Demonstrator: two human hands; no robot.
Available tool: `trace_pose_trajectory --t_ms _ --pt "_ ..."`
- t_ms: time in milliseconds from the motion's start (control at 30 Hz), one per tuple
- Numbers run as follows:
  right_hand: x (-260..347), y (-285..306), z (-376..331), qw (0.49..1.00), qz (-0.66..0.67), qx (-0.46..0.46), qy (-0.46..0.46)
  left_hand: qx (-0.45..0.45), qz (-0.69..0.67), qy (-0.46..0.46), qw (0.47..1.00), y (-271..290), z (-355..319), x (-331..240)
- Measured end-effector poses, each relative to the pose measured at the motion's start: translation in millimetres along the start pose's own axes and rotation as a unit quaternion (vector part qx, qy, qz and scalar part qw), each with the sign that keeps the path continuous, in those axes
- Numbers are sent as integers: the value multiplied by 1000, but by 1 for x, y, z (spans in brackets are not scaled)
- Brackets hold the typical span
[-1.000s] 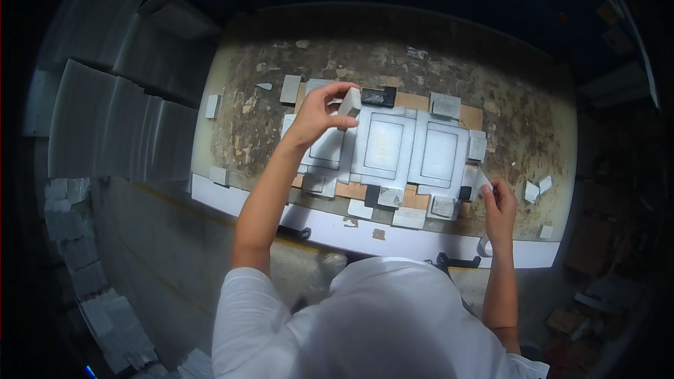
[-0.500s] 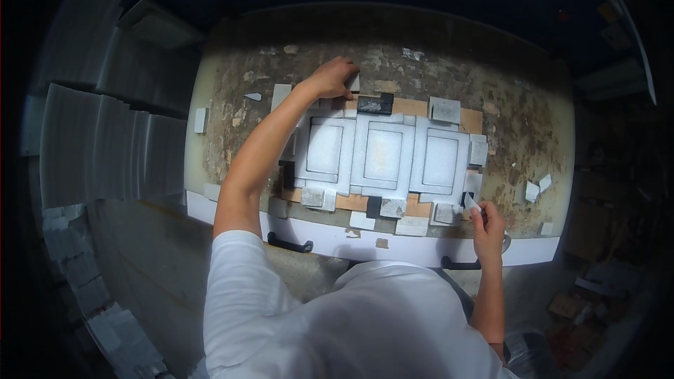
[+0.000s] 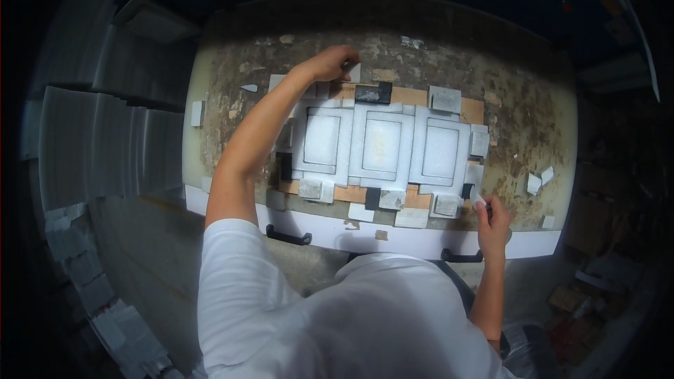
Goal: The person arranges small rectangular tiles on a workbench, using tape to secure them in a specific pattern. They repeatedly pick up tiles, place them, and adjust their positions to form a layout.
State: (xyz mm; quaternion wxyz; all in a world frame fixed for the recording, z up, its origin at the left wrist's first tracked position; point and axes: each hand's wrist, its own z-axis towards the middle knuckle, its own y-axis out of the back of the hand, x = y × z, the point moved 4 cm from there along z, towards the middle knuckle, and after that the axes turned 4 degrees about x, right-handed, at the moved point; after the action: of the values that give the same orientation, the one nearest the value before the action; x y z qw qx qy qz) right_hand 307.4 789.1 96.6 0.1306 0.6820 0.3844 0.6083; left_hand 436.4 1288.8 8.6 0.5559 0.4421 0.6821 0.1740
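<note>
Brown cardboard (image 3: 346, 89), eleven o'clock: printed marks. Stained surface (image 3: 523, 116), dim floor (image 3: 168, 238). Left hand (image 3: 333, 64): cannot tell grip. Right hand (image 3: 494, 220) pinches white piece (image 3: 475, 196).

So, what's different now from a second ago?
The left hand has carried its pale block farther from the body, beyond the white panels' far edge; whether it has let go is unclear. The right hand still pinches a thin white piece, and the panels stayed put.
</note>
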Motion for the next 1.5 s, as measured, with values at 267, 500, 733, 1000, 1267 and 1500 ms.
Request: trace_pose_trajectory --t_ms 267,500,733,1000,1267,1500 --pt "-12 3 -1 993 70 -90 -33 -53 97 70 991 -7 -7 7" --pt "-61 33 -4 983 50 -140 -104 -208 185 -33 960 -26 49 -18" --pt "-155 67 -34 941 233 -189 -157 -259 184 -58 946 -32 47 -33" --pt "-190 103 6 953 52 -244 -170 -258 182 -17 949 -26 52 -15" --pt "-226 143 35 944 -30 -252 -209 -404 -177 1 898 -50 -20 -126" --pt "-202 103 61 946 -112 -219 -210 -329 -153 10 932 -166 -78 -264"
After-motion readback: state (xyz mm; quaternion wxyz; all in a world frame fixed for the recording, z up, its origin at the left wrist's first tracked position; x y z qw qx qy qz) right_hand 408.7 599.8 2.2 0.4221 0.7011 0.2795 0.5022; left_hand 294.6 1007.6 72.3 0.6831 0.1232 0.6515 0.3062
